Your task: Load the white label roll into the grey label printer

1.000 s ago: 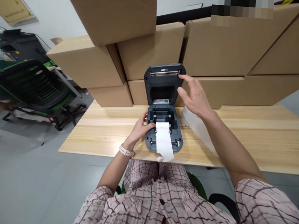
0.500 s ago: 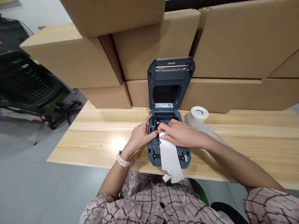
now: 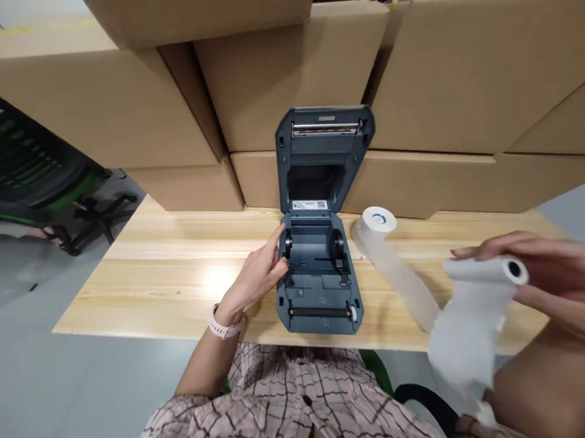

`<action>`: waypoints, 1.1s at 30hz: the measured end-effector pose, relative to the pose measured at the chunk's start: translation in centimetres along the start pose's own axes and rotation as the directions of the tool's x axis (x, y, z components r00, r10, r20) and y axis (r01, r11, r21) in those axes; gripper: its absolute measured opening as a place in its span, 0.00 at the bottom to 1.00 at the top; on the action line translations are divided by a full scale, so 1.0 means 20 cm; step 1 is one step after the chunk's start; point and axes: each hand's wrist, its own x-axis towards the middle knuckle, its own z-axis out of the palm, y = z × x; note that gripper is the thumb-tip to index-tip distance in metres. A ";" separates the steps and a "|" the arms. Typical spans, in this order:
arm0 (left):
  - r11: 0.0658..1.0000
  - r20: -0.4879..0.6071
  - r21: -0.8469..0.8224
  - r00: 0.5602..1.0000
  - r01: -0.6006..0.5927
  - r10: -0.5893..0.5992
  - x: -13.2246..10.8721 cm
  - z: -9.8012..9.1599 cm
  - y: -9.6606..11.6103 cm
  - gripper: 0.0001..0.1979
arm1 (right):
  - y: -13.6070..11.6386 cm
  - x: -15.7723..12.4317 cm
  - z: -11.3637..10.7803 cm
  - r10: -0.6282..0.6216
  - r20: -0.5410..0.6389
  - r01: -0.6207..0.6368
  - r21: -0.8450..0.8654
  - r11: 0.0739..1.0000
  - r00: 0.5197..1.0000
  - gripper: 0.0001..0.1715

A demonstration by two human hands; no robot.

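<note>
A dark grey label printer (image 3: 318, 319) stands on the table with its lid (image 3: 283, 158) raised. Its inner bay is bare, showing two black roll holders and a roller at the front. My left hand (image 3: 255, 270) grips the printer's left edge, thumb toward the inside. Off to the right, my right hand (image 3: 563, 278) is closed on a thin paper roll (image 3: 479, 269), whose loose strip hangs down with a torn end. A fuller roll of white labels (image 3: 380, 218) rests on the table right of the printer, its strip unrolled toward the front right.
Large cardboard boxes (image 3: 433, 75) are stacked along the back of the wooden table (image 3: 168, 270), close behind the lid. A black and green chair (image 3: 25, 167) stands on the floor at left. The table's front edge is near my body.
My right hand has lifted the thin paper roll out of the printer and carried it right. My left hand stays at the printer's left edge. The view has shifted slightly.
</note>
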 end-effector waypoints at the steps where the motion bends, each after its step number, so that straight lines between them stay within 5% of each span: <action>1: 1.000 -0.002 -0.002 1.000 0.004 -0.004 0.00 0.00 0.00 0.40 | 0.04 -0.02 0.02 0.041 -0.056 -0.040 0.030 0.999 0.998 0.25; 5: 0.999 -0.004 -0.026 1.000 0.023 -0.023 0.00 -0.01 0.00 0.38 | 0.30 -0.06 0.14 0.277 -0.203 -0.219 0.267 0.938 0.939 0.23; 10: 0.995 0.015 -0.067 0.998 0.069 -0.069 0.00 -0.01 -0.02 0.37 | 0.54 -0.10 0.22 0.513 -0.066 -0.434 0.447 0.782 0.856 0.31; 13: 0.996 0.020 -0.055 0.997 0.075 -0.074 0.00 -0.01 -0.02 0.37 | 0.54 -0.03 0.16 0.478 0.017 -0.445 0.396 0.803 0.878 0.40; 17: 0.999 0.046 -0.020 0.998 0.030 -0.029 0.00 -0.03 0.00 0.40 | 0.53 0.23 0.06 0.368 0.060 -0.370 0.278 0.887 0.928 0.52; 22: 1.000 0.029 -0.025 0.999 -0.018 0.018 0.00 -0.03 -0.02 0.41 | 0.56 0.60 0.21 0.308 0.217 -0.348 0.179 0.920 0.926 0.58; 28: 1.000 0.014 -0.019 1.000 -0.012 0.013 0.00 0.00 -0.02 0.41 | 0.36 0.65 0.29 0.255 0.172 -0.301 0.346 0.889 0.952 0.54; 33: 0.998 -0.004 -0.031 0.998 -0.060 0.060 0.00 0.01 -0.02 0.40 | -0.02 0.75 0.32 -0.046 0.322 -0.043 0.265 0.963 0.946 0.53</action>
